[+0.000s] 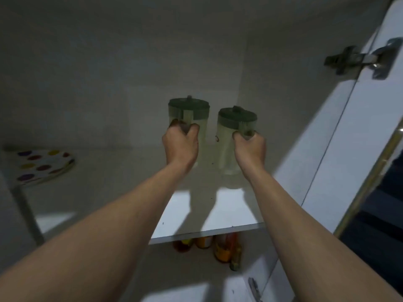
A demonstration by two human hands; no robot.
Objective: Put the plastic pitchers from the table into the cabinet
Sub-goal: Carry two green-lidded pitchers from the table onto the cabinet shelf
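Two clear plastic pitchers with dark green lids stand side by side deep on the white cabinet shelf (209, 216), near its right wall. My left hand (181, 144) is closed around the handle of the left pitcher (201, 118). The right pitcher (226, 138) has its handle gripped by my right hand (250, 149). Both pitchers are upright, and their bases look to be on or just above the shelf; I cannot tell which. Both of my forearms reach into the cabinet.
A stack of polka-dot plates (41, 166) lies at the shelf's left. The open cabinet door (340, 153) with a metal hinge (359, 59) stands at the right. Several orange and yellow bottles (222, 247) sit on the lower shelf.
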